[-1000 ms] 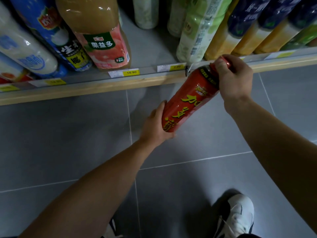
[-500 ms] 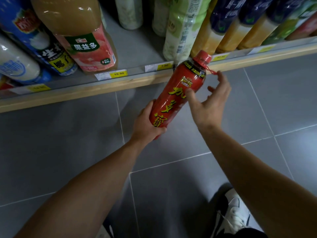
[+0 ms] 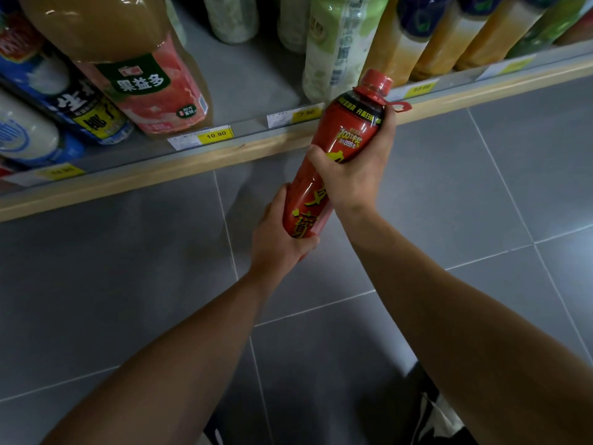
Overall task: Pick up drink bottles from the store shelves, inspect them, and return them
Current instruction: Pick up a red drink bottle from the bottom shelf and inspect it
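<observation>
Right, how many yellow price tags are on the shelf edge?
5 tags on the shelf edge: one far left, one under the pink bottle, one left of the red bottle, one right of its cap, one far right. Others may be hidden.

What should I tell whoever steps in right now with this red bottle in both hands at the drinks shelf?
Left hand: grips the base of the red bottle.
Right hand: fingers wrapped round the bottle's middle, below the red cap.
Bottle: off the shelf, tilted, cap pointing toward the shelf edge, held above the grey floor tiles.
Done: bottle picked up and in hand for inspection.
Left: finish looking it over, then set it back on the shelf; there is an open patch between the pink-label juice bottle and the pale green bottle, though I cannot tell whether that is its slot. Then go on to other bottles.
</observation>
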Motion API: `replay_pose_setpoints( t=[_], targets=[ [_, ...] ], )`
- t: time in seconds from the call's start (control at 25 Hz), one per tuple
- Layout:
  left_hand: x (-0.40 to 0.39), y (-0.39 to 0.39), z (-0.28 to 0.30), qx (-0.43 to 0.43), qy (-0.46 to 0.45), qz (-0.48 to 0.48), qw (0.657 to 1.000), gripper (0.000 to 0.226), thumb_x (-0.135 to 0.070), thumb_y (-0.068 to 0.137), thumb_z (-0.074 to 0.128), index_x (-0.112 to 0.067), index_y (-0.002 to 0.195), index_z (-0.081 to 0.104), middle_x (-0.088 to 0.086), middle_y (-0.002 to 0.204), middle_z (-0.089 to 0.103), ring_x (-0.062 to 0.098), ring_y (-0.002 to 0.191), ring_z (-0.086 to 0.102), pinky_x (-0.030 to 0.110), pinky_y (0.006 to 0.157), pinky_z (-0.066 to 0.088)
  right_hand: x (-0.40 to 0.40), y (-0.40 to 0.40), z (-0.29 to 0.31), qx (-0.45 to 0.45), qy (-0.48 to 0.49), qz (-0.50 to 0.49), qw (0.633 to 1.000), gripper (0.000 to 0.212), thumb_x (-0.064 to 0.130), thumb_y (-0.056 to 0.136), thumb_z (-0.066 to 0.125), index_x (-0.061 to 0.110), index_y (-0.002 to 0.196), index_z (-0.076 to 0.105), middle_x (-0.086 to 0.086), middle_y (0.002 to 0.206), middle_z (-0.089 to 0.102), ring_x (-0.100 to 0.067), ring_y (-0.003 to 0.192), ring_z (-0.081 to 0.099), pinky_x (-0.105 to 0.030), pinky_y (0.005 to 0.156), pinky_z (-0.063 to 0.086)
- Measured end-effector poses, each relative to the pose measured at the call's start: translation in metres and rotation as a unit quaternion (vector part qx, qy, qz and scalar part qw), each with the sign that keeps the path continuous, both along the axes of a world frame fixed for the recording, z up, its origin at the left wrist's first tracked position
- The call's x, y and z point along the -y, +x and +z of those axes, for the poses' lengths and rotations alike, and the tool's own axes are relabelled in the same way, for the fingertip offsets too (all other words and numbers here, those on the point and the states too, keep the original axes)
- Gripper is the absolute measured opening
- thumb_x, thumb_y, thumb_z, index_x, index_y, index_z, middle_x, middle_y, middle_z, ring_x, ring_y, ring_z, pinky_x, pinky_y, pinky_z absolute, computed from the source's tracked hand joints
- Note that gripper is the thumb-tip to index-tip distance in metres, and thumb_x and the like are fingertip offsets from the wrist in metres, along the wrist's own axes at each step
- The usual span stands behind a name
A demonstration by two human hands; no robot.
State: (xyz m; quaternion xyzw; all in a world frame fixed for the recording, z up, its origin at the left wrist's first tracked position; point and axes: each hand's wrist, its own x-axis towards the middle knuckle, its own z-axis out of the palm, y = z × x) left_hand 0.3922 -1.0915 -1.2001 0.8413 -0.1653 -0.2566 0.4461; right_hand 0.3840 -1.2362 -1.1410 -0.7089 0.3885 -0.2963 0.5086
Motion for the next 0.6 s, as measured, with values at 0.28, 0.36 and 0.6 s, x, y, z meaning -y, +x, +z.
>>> replay_pose_setpoints(
  t=[0.28,0.36,0.6],
  targets=[
    [-0.009,-0.002,-0.014,-0.008,0.016,-0.016,1.0,0.119,-0.036,0.059,0.093,-0.034,0.154,0.02,-0.002,0.142,0.046,0.01,0.12,0.053,0.023,0.09,0.05,0.005,-0.002,-0.005,-0.016,-0.049,0.035,0.998,0.107,0.025,0.07,0.082,0.023,0.156,0.019,-0.01,0.157,0.023,-0.021,0.14,0.036,-0.041,0.107,0.046],
    [-0.007,-0.003,-0.016,-0.031,0.009,-0.014,0.999,0.117,-0.04,0.055,0.092,-0.039,0.151,0.025,-0.007,0.135,0.053,0.011,0.114,0.059,0.031,0.088,0.058,0.006,-0.004,-0.006,-0.034,-0.06,0.042,0.997,0.101,0.025,0.074,0.08,0.028,0.156,0.021,-0.009,0.162,0.011,-0.019,0.143,0.031,-0.034,0.107,0.045],
    [-0.03,-0.032,0.034,-0.081,0.095,-0.035,0.992,0.115,-0.042,0.052,0.091,-0.044,0.147,0.025,-0.011,0.123,0.058,0.009,0.105,0.062,0.028,0.078,0.059,-0.011,-0.026,0.026,-0.105,-0.033,0.048,0.993,0.093,0.029,0.075,0.078,0.034,0.153,0.027,-0.004,0.16,0.018,-0.016,0.132,0.043,-0.031,0.1,0.051]
  ],
)
